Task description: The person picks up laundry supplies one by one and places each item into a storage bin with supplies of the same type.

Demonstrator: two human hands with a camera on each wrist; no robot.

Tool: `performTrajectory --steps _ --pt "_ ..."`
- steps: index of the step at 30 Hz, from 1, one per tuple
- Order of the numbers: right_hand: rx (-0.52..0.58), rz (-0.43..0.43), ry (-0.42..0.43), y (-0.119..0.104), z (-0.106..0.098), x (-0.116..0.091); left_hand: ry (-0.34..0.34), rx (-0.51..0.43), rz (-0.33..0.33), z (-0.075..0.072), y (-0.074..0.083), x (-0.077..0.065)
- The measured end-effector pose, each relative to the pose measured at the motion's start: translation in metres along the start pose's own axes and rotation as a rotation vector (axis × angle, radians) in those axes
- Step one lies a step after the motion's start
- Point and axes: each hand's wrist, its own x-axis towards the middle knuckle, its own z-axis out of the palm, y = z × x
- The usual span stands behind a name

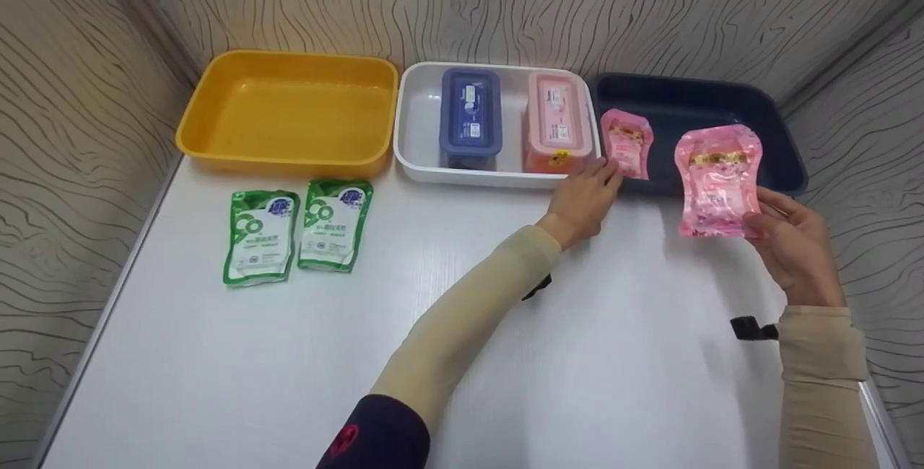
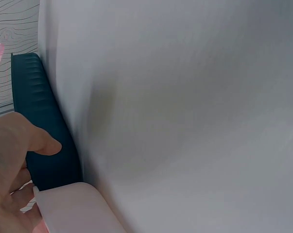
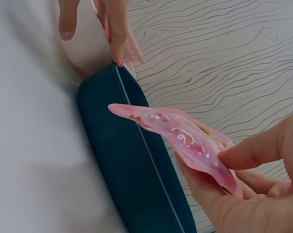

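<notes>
My right hand (image 1: pixel 801 245) pinches a pink pouch (image 1: pixel 720 180) by its lower right corner, thumb in front. In the right wrist view this pouch (image 3: pixel 185 141) is seen nearly edge-on, above the near side of the dark blue tray (image 1: pixel 693 101). My left hand (image 1: pixel 585 198) is at the meeting rims of the white tray (image 1: pixel 491 179) and the dark blue one, its thumb apart from the fingers. Beside its fingertips a smaller-looking pink pouch (image 1: pixel 626 144) leans in the left end of the dark blue tray.
In the white tray stand a blue-lidded box (image 1: pixel 471 112) and a pink-lidded box (image 1: pixel 558 112). A yellow tray (image 1: pixel 289 160) is at the left. Two green-and-white pouches, a left one (image 1: pixel 261 238) and a right one (image 1: pixel 334 227), lie before it. Patterned walls (image 1: pixel 505 7) enclose the table.
</notes>
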Motion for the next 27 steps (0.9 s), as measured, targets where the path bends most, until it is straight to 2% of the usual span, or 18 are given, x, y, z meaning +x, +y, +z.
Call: performTrajectory --steps 6,12,18,20,24,27 --pt "0.128 -0.039 -0.028 -0.003 0.001 0.005 -0.001 -0.006 0.002 -0.001 0.0 0.001" --pt "0.147 -0.014 0.011 -0.008 0.004 0.018 0.001 -0.003 0.002 0.0 0.0 0.001" --pt "0.264 -0.001 0.073 -0.011 0.009 0.034 0.004 -0.002 0.0 0.0 0.0 0.001" --pt "0.269 0.011 0.093 -0.011 0.01 0.038 0.001 -0.003 -0.001 0.0 0.0 0.001" --pt "0.302 0.048 0.095 -0.01 0.01 0.047 -0.005 0.001 -0.001 -0.001 0.001 0.001" --pt "0.381 0.08 0.075 -0.01 0.008 0.055 -0.003 0.003 -0.004 -0.001 0.0 0.001"
